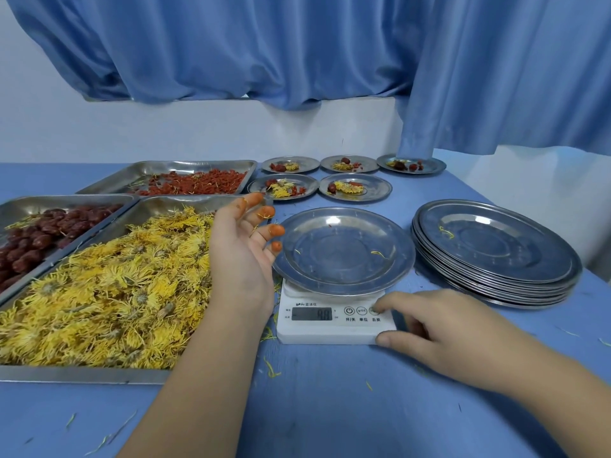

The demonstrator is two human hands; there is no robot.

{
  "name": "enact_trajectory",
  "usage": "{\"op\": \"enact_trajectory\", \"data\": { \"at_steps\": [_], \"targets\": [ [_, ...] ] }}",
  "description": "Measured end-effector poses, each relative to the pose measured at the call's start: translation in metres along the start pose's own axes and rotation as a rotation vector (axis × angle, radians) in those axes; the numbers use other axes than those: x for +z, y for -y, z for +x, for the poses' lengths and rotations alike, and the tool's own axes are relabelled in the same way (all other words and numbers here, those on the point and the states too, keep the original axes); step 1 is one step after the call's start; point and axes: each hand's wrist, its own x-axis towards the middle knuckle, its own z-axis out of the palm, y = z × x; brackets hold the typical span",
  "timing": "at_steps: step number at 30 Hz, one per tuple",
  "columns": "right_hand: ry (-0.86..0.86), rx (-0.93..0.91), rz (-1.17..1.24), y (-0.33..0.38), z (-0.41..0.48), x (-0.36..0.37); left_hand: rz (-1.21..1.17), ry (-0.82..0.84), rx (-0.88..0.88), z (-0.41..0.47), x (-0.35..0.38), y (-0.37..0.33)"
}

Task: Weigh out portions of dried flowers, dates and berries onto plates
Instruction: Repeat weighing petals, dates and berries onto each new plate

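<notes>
A white digital scale [334, 328] sits on the blue table with a metal plate [344, 251] on top, bare but for a few petal strands. My right hand [443, 332] rests at the scale's right corner, its forefinger on the rightmost button and its thumb against the front edge. My left hand [244, 246] hovers with relaxed, orange-stained fingers between the plate and the tray of yellow dried flowers [109, 292]. The tray of dark red dates [43, 233] lies far left. The tray of red berries [195, 181] is behind.
Several filled plates [355, 187] stand in two rows at the back. A stack of metal plates [496, 252] sits right of the scale. A blue curtain [496, 77] hangs over the table's back right corner. Loose petals litter the tabletop.
</notes>
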Motion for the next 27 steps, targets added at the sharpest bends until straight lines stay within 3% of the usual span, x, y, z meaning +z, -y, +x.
{"op": "enact_trajectory", "data": {
  "at_steps": [7,17,27],
  "targets": [
    [0.021,0.096,0.039,0.009,0.002,0.003,0.023,0.015,0.000,0.000,0.001,0.002],
    [0.010,0.098,-0.114,0.020,0.003,0.003,0.042,0.032,-0.016,0.000,0.003,0.002],
    [-0.192,0.114,0.089,0.017,0.007,0.003,0.174,0.019,-0.017,0.003,0.006,0.002]
  ]
}}
